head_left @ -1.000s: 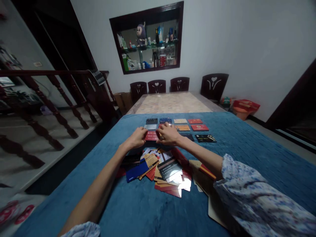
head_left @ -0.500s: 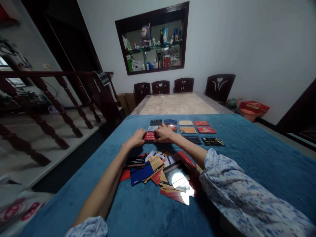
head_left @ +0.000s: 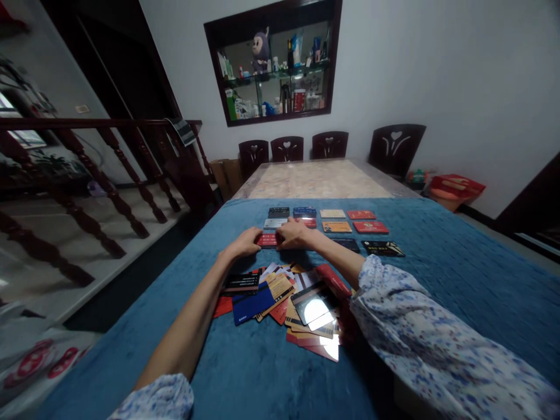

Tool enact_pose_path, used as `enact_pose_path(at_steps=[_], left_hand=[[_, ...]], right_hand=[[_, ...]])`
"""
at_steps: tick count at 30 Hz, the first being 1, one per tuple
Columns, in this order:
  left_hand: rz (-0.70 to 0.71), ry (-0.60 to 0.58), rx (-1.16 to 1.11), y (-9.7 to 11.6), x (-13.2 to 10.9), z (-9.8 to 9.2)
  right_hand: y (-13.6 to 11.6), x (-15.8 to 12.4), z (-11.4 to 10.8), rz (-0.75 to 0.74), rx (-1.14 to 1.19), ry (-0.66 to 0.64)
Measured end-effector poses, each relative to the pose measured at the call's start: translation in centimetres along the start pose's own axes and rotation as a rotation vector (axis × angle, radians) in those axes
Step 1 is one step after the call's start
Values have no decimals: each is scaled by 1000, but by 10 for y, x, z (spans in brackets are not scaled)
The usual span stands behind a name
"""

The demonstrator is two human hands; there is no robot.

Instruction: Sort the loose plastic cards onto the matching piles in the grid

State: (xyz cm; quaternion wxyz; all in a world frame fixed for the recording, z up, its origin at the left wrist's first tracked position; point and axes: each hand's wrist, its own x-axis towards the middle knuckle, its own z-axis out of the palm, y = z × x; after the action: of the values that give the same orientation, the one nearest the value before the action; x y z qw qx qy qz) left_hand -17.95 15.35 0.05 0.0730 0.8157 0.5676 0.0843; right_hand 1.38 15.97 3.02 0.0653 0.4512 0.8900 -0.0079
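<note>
Both my hands rest on a red card point(head_left: 268, 240) lying on the blue cloth point(head_left: 437, 280). My left hand point(head_left: 245, 242) pinches its left end with curled fingers. My right hand point(head_left: 294, 234) presses on its right end, fingers bent. The card lies at the near left of a grid of laid-out cards point(head_left: 336, 227) in rows: dark, blue, cream, orange and red ones. Between my forearms, nearer to me, sprawls a loose heap of cards point(head_left: 289, 303), several glinting in the light.
The blue cloth covers the near part of a long marble-topped table point(head_left: 315, 178). Dark wooden chairs point(head_left: 330, 144) stand at its far end. A wooden stair railing point(head_left: 109, 169) runs along the left. A wall niche point(head_left: 275, 64) holds bottles and a toy.
Both hands have stayed on the red card. The view has shifted slightly, and my right sleeve now covers more of the heap's right side.
</note>
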Motion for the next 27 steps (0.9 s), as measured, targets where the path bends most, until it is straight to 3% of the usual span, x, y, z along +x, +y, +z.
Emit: enact_pose_path(at_steps=[16,27], left_hand=[[19,-4,18,-3,0,1],[-12,-22,7,-3,0,0]], right_hand=[[-8,16,-3,78,1,-54],[1,8,-9,22,-41,-20]])
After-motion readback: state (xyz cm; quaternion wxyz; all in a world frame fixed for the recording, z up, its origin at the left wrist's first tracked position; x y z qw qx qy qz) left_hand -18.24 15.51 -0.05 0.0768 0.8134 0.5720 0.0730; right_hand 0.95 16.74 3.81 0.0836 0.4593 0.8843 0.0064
